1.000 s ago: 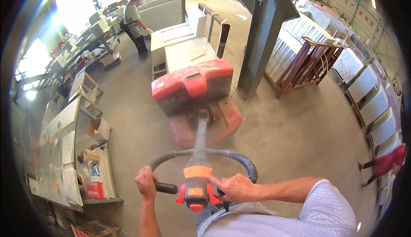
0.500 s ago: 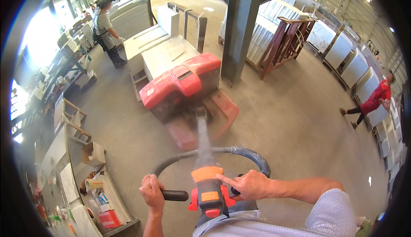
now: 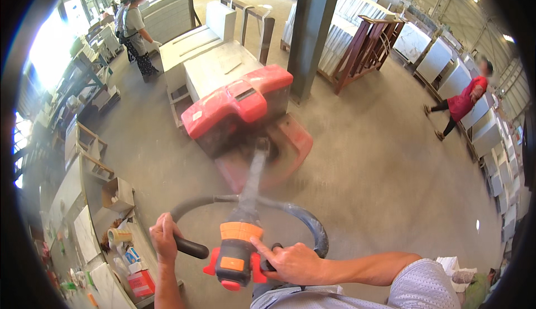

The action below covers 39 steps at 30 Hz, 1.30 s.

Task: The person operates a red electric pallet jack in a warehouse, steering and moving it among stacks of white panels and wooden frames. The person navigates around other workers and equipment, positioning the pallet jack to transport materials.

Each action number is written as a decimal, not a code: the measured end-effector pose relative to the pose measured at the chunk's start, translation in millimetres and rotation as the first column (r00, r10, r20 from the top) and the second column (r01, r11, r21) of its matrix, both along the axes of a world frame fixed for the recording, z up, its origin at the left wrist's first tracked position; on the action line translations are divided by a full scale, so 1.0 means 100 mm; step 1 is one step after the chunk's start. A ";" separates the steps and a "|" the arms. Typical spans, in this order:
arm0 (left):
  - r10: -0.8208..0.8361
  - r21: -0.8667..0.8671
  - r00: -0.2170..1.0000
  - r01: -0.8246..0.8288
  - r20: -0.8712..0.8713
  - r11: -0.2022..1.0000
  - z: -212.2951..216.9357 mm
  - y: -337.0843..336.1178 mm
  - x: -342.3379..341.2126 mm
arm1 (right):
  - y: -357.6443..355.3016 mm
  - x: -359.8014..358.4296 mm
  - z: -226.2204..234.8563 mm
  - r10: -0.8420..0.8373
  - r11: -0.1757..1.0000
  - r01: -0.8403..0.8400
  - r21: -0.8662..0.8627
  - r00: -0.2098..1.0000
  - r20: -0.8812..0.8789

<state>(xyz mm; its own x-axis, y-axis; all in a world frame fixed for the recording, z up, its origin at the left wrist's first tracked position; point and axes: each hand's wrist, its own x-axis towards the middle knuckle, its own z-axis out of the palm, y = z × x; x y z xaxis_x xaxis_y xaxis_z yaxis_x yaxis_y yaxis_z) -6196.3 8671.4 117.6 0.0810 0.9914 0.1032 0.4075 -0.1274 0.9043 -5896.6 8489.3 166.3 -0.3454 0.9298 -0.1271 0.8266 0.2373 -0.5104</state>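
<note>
A red electric pallet truck (image 3: 226, 108) stands ahead of me, with a load of pale stone slabs (image 3: 215, 69) beyond its cover. Its dusty tiller arm (image 3: 254, 177) runs back toward me, ending in a black-and-orange control head (image 3: 234, 247) with red side levers and a curved black handle (image 3: 312, 225). My left hand (image 3: 163, 237) is closed around the left grip of that handle. On the other side, my right hand (image 3: 296, 262) wraps the right grip, its index finger stretched onto the edge of the control head.
A steel column (image 3: 312, 41) rises just right of the load. Behind it is a dark red rack (image 3: 368, 52) of slabs. At left, a worker (image 3: 135, 29) stands by the load; at right, a person in red (image 3: 466, 99) walks past slabs. A cluttered bench (image 3: 120, 242) is close at left.
The control head and handle have swung left, both my hands with them. The person in red appears further left, and another person shows behind the worker at left.
</note>
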 end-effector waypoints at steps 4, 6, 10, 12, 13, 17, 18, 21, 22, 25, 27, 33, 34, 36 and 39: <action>-0.040 0.020 0.999 0.040 0.034 0.999 -0.02 0.02 -0.34 | -0.10 -0.50 -0.06 -0.053 0.999 0.053 -0.005 0.999 -0.003; -0.076 0.065 0.997 0.074 0.031 0.995 -0.01 0.03 -0.50 | -0.16 -0.72 -0.08 -0.082 0.996 0.083 0.038 0.997 -0.015; -0.132 0.041 0.991 0.131 0.009 0.991 0.10 0.04 -0.91 | -0.29 -1.24 -0.09 -0.115 0.992 0.116 0.056 0.993 -0.023; -0.167 0.045 0.986 0.167 -0.011 0.985 0.13 0.06 -1.17 | -0.35 -1.54 -0.09 -0.128 0.992 0.129 0.018 0.992 -0.016; -0.189 0.060 0.982 0.190 -0.025 0.980 0.14 0.07 -1.30 | -0.38 -1.69 -0.11 -0.136 0.990 0.137 0.029 0.990 -0.031; -0.207 0.010 0.978 0.207 -0.036 0.978 0.12 0.00 -1.81 | -0.55 -2.38 -0.17 -0.193 0.979 0.197 0.043 0.978 -0.079; -0.206 -0.001 0.978 0.206 -0.016 0.978 0.11 -0.03 -1.94 | -0.62 -2.53 -0.18 -0.202 0.978 0.204 0.030 0.977 -0.075; -0.237 0.039 0.971 0.237 -0.015 0.971 0.06 -0.15 -2.38 | -0.81 -2.98 -0.23 -0.200 0.979 0.202 0.002 0.973 -0.111; -0.233 0.036 0.972 0.234 -0.029 0.972 0.05 -0.20 -2.54 | -0.86 -3.14 -0.24 -0.194 0.981 0.196 -0.005 0.972 -0.131; -0.240 0.071 0.969 0.244 -0.055 0.967 0.04 -0.38 -3.00 | -1.04 -3.69 -0.29 -0.247 0.966 0.258 0.000 0.926 -0.284; -0.208 0.030 0.977 0.209 -0.039 0.977 -0.02 -0.55 -3.28 | -1.21 -3.92 -0.33 -0.229 0.972 0.201 -0.120 0.920 -0.319; -0.155 -0.061 0.987 0.153 -0.045 0.986 -0.17 -1.06 -3.95 | -1.70 -4.41 -0.40 -0.167 0.970 0.102 -0.222 0.940 -0.298; -0.174 -0.148 0.980 0.159 -0.092 0.976 -0.14 -1.14 -4.05 | -1.78 -4.45 -0.42 -0.142 0.955 0.062 -0.289 0.954 -0.266; -0.264 -0.199 0.950 0.229 -0.168 0.953 -0.01 -1.31 -4.21 | -1.95 -4.56 -0.46 -0.141 0.968 0.046 -0.246 0.913 -0.384; -0.299 -0.297 0.924 0.225 -0.236 0.928 0.16 -1.47 -4.32 | -2.15 -4.78 -0.55 -0.104 0.985 0.028 -0.171 0.886 -0.452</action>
